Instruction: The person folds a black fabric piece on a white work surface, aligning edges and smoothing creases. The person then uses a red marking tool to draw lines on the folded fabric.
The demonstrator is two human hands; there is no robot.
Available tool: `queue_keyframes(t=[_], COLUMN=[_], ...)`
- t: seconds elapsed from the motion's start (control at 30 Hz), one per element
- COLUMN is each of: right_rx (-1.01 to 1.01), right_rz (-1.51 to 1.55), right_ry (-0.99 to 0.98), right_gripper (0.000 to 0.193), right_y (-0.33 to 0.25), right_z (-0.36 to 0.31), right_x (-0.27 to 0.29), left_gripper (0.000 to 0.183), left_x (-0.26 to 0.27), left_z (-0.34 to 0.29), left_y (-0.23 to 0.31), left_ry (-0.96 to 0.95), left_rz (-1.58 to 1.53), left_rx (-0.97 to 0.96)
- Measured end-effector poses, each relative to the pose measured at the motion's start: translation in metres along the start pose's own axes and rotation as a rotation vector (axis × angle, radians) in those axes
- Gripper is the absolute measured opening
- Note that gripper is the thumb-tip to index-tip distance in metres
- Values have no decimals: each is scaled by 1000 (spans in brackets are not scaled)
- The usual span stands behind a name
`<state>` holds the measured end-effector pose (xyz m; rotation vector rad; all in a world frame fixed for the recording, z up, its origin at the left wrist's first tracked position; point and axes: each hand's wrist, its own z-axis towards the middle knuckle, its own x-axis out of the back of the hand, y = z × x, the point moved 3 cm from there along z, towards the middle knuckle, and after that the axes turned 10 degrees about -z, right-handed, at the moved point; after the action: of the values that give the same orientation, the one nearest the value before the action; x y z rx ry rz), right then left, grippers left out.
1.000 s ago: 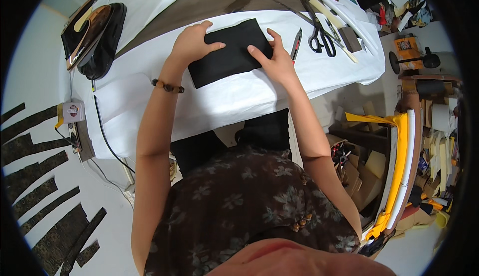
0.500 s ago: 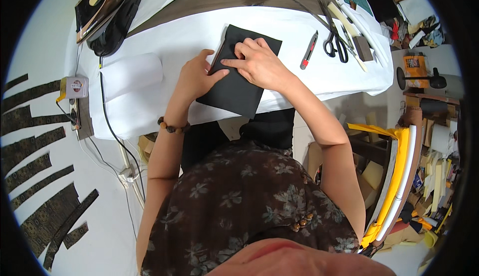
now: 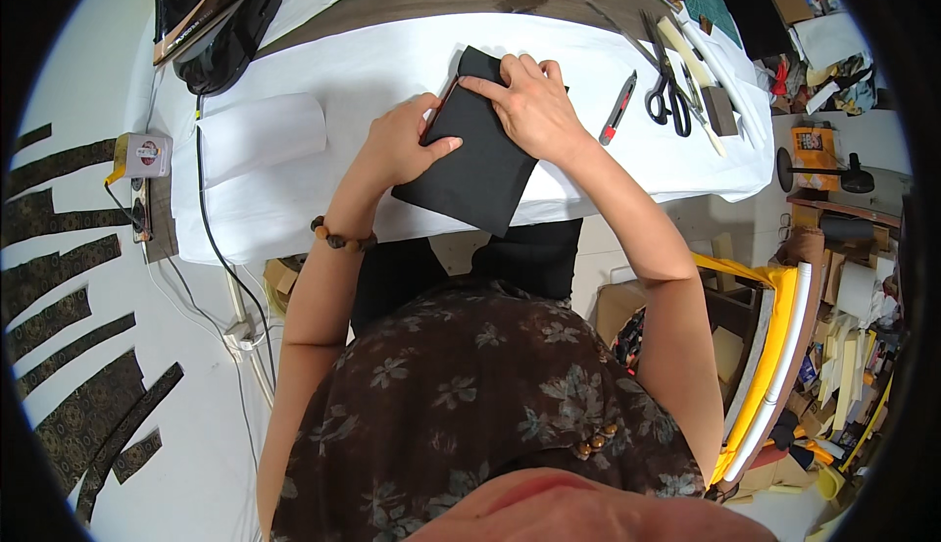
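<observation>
Black cloth: matt, smooth woven fabric, folded flat, with a thin reddish strip showing at its left edge; worktop covered in white matt cloth, with a band of bare brown wood along the far side. Iron: glossy black plastic body with a pale handle; scissors: black handles, dull grey metal blades; knife: red and black plastic. Bracelet: brown polished beads, wood by the look; dress: soft brown printed cloth.
</observation>
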<state>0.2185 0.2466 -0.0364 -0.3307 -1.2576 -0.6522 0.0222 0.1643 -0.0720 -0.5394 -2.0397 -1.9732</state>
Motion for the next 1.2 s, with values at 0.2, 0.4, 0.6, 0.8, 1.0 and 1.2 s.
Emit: queue_keyframes(t=[0.2, 0.4, 0.6, 0.8, 1.0, 1.2], right_rx=[-104, -192, -220, -239, -225, -192], right_rz=[-48, -110, -48, -71, -61, 53], right_ry=[25, 33, -2, -21, -34, -105], right_gripper=[40, 43, 45, 47, 46, 47], right_y=[-7, -16, -21, -25, -26, -26], right_z=[1, 3, 10, 18, 15, 23], right_x=[-2, -6, -5, -1, -2, -10], left_gripper=[45, 50, 49, 47, 44, 43], left_x=[0, 1, -3, -6, -10, -21], left_z=[-1, -1, -2, -2, -3, -13], left_y=[0, 10, 4, 3, 4, 7], left_ry=[40, 25, 51, 113, 109, 279], left_rz=[5, -1, 32, -53, 4, 87], left_rx=[-45, 52, 39, 57, -50, -116])
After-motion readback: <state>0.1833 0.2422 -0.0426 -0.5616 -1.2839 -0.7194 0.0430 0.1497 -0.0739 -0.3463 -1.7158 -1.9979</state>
